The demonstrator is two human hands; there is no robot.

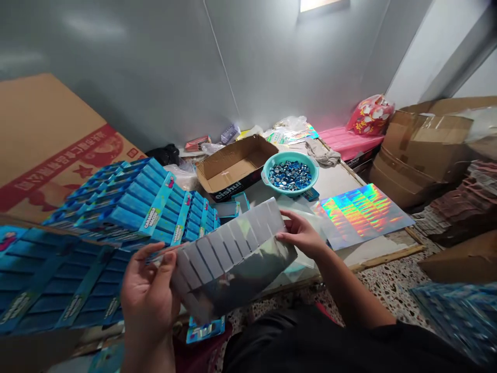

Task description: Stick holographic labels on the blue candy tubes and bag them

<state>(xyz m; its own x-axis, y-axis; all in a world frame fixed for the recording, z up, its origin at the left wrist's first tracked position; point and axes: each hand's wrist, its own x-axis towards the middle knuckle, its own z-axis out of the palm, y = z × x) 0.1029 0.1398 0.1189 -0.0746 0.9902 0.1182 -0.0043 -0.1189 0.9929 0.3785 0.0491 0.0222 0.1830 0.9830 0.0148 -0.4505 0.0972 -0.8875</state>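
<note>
Both hands are up, and between them is one silver sheet (233,254), mirror-bright and cut into a row of narrow strips. It sits in the lower middle of the frame, held tilted above the table (337,181) edge. The left hand (149,290), at lower left, has its fingers closed on the sheet's near corner, thumb pressed flat on top. The right hand (301,235), at centre, pinches the far edge with its fingers curled over it (a light grip, by the look of it).

Behind the sheet I count one teal bowl (290,173), holding a heap of blue gems too small and too many to number. Just left of it lies one open cardboard box (233,166), dark-sided, with nothing showing inside. To the right of the bowl, one holographic sheet (361,212) lies flat on the table, flashing rainbow bands.

The left half of the frame is stacked with blue packs (147,202), row upon row, far too many to count. At upper right sit one red bag (370,114) and a pile of brown cartons (419,150).
</note>
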